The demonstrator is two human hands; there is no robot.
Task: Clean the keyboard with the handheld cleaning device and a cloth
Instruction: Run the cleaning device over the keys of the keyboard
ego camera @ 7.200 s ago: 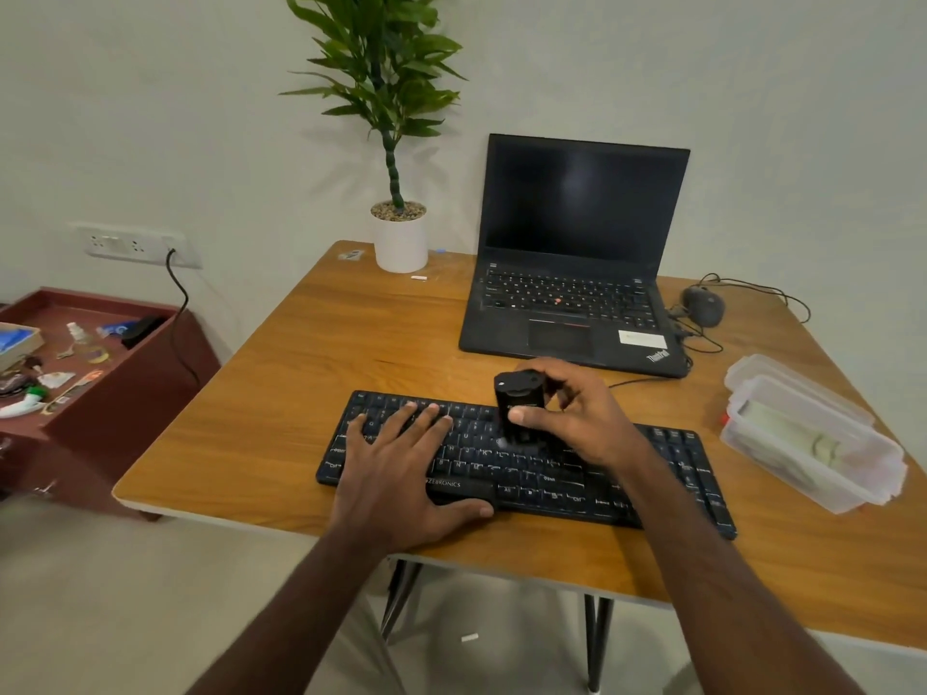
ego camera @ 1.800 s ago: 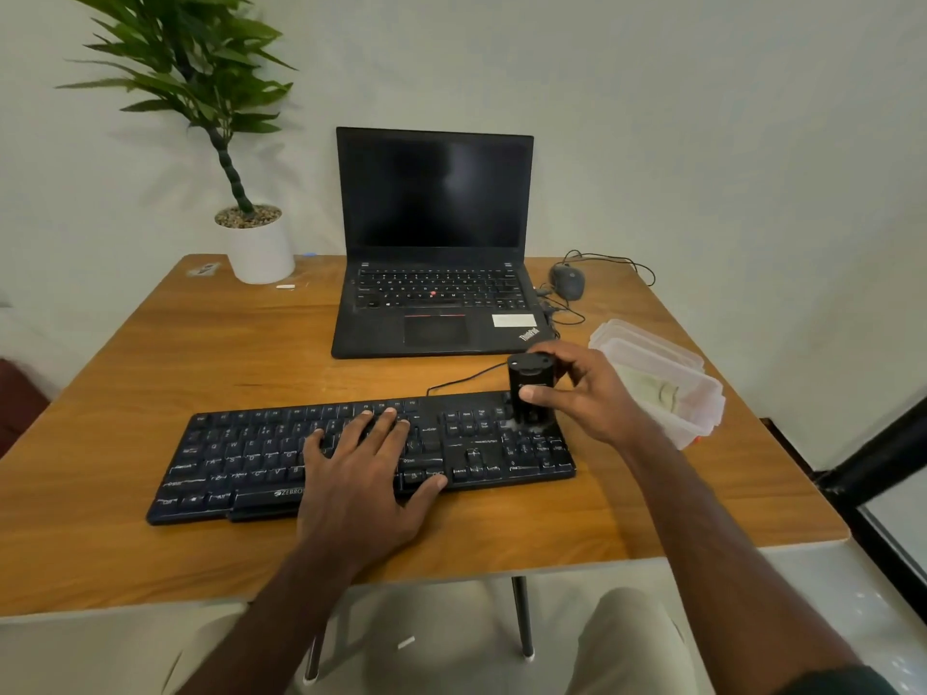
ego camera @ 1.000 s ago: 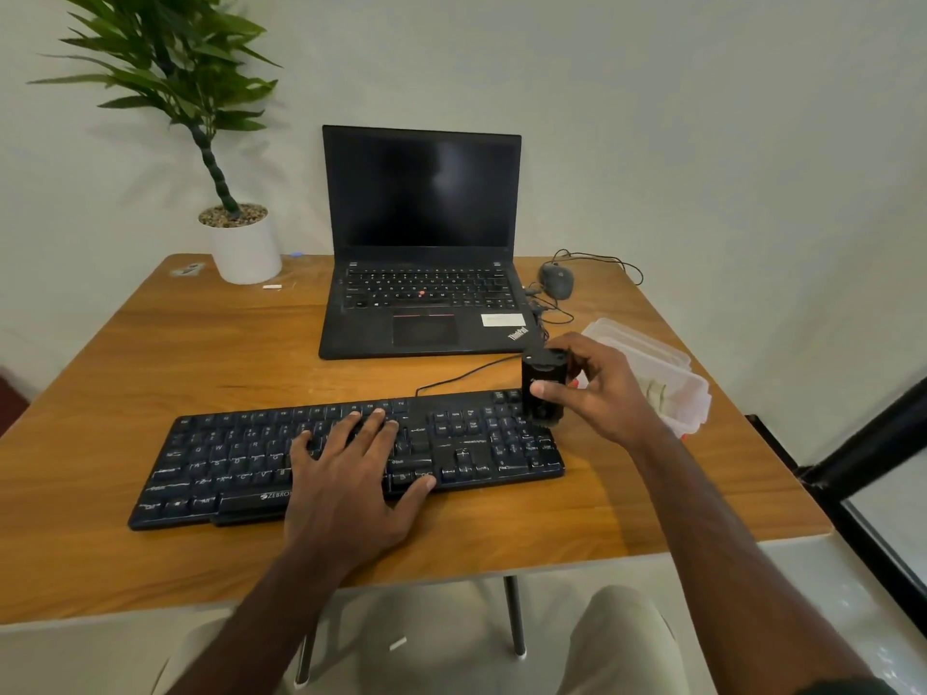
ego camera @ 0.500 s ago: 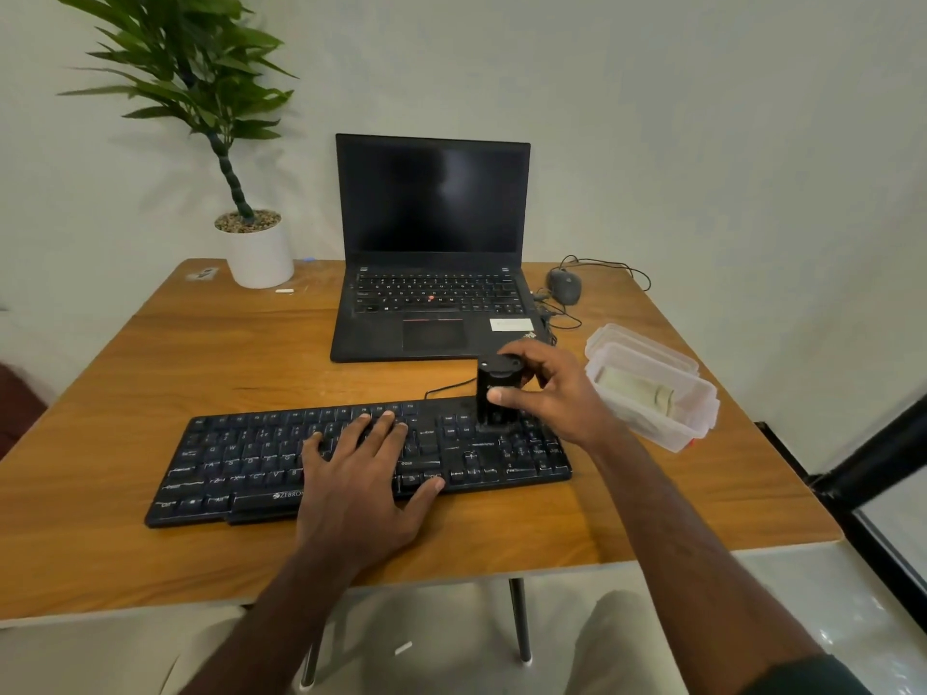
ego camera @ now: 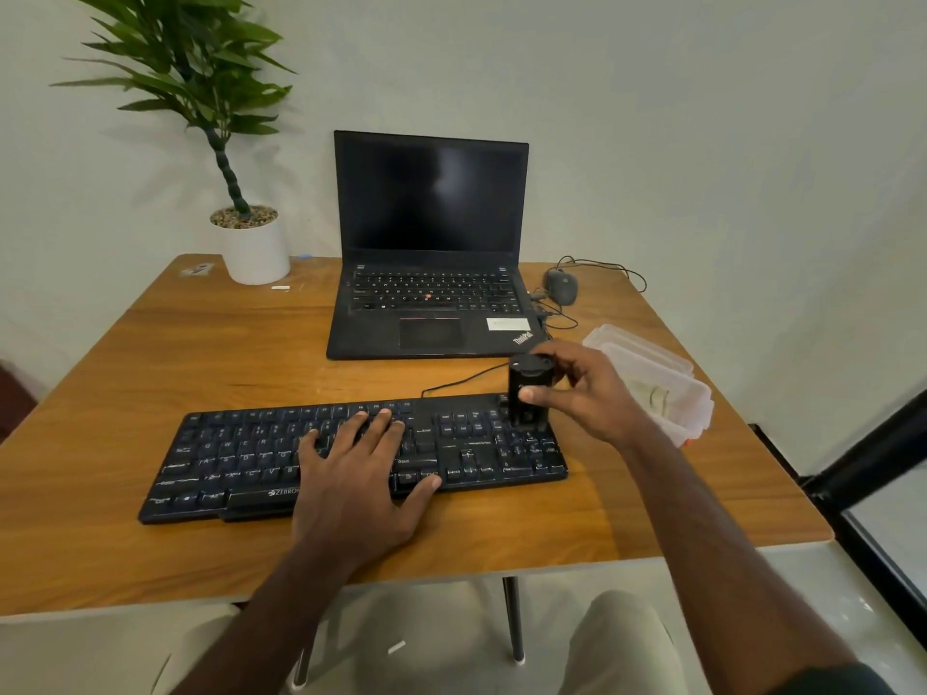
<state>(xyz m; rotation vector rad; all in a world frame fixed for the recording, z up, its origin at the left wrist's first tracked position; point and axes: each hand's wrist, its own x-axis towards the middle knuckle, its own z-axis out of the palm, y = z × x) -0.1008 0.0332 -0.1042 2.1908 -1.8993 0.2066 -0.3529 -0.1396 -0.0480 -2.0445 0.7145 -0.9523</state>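
A black keyboard (ego camera: 351,453) is laid along the near edge of the wooden desk (ego camera: 165,373), its cable led off toward the far edge. The left hand (ego camera: 361,474) is rested flat on the middle of the keyboard, fingers straight and spread over the keys, thumb at the front row; nothing is gripped by it. A black cylindrical cleaning device (ego camera: 529,391) is held upright at the keyboard's right end, its lower end set on the keys of the far right block. It is gripped by the right hand (ego camera: 584,393), thumb across its near face and fingers curled round its top and far side.

An open black laptop (ego camera: 431,253), screen dark, is placed at the far edge behind the keyboard. A grey mouse (ego camera: 562,286) with its cord is seen just right of the laptop. A clear plastic box (ego camera: 667,388) is set at the right edge, close behind the right hand; its contents cannot be made out. A potted plant (ego camera: 251,243) is stood at the far left corner.
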